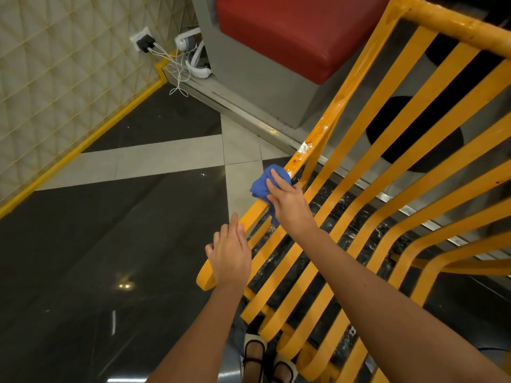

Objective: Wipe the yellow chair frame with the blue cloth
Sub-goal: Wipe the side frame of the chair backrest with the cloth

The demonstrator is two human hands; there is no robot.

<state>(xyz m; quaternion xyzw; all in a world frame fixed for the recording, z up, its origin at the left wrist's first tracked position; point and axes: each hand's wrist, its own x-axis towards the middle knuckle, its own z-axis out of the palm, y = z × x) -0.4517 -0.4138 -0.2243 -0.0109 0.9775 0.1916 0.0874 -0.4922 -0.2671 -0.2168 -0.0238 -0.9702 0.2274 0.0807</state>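
The blue cloth (262, 185) was bunched and pressed against the yellow chair frame (326, 125) side rail by the right hand (287, 200). At seven o'clock from it, the left hand (231, 255) was held flat with straight fingers on the rail, nothing grasped.

A casual eatery or café seating area is showing itself here: a red cushioned bench (298, 31) on a grey base is sitting at top centre, a yellow slatted chair frame (387, 172) is filling the right, polished black-and-grey floor tiles (143, 161) are gleaming, and a quilted wall panel (55, 78) is lining the upper left.
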